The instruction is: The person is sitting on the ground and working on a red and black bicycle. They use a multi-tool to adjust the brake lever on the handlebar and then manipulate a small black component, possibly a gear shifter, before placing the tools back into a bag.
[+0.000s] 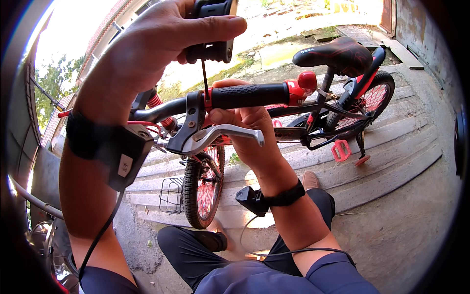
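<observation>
My left hand (171,34), at the upper left, is closed around a black folding multi-tool (223,52), thumb across it. A thin dark hex key (204,73) points down from the tool to the red collar (208,100) at the inner end of the black handlebar grip (249,95). From below and behind, my right hand (252,130) holds the grip near this collar. Just under the bar sits the silver brake lever (225,131) in its black mount. The grip's outer end carries a red cap (307,80).
The black-and-red bicycle stands with its front wheel (203,191) near my legs. Its saddle (338,55) and rear wheel (379,98) are at the right, above a red pedal (341,150). A wire basket (171,196) lies on the ridged concrete (387,157).
</observation>
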`<action>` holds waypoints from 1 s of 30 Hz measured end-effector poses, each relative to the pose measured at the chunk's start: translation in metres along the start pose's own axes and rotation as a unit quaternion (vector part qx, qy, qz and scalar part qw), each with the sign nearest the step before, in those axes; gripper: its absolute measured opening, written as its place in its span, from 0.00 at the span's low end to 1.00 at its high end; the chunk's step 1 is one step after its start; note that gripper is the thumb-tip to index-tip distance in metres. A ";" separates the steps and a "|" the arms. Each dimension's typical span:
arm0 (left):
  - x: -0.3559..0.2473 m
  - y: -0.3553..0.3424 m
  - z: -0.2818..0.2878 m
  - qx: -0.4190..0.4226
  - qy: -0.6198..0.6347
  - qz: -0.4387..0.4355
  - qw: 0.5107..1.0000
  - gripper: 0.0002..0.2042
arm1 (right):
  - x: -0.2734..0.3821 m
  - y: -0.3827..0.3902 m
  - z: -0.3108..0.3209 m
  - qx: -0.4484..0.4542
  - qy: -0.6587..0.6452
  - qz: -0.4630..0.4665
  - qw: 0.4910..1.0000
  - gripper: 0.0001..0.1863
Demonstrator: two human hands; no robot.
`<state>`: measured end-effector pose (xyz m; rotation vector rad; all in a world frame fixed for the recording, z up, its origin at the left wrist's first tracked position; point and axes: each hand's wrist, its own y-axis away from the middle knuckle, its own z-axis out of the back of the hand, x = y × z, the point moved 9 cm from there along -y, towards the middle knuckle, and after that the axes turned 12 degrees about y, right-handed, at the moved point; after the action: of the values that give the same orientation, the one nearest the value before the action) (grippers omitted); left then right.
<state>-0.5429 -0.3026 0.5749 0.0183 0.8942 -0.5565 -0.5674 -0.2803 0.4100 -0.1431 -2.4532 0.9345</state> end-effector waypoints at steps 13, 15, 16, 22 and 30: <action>0.006 0.011 0.020 -0.121 0.090 -0.005 0.989 0.16 | 0.001 0.000 0.002 -0.004 0.026 0.005 1.000 0.24; 0.008 0.013 0.025 -0.137 0.094 -0.012 0.986 0.15 | 0.002 0.000 0.003 -0.003 0.029 0.004 1.000 0.25; 0.008 0.014 0.027 -0.145 0.096 -0.016 0.985 0.15 | 0.002 0.000 0.003 -0.003 0.029 0.004 1.000 0.25; -0.011 0.015 0.011 -0.084 0.155 -0.006 0.984 0.18 | 0.002 -0.001 0.005 -0.014 0.063 0.002 0.998 0.25; -0.021 0.028 0.005 -0.222 0.126 0.019 0.967 0.14 | 0.002 -0.002 0.004 -0.010 0.067 0.012 0.998 0.24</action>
<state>-0.5365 -0.2701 0.5874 -0.3057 1.2492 -0.3112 -0.5710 -0.2836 0.4103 -0.2343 -2.3419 0.8821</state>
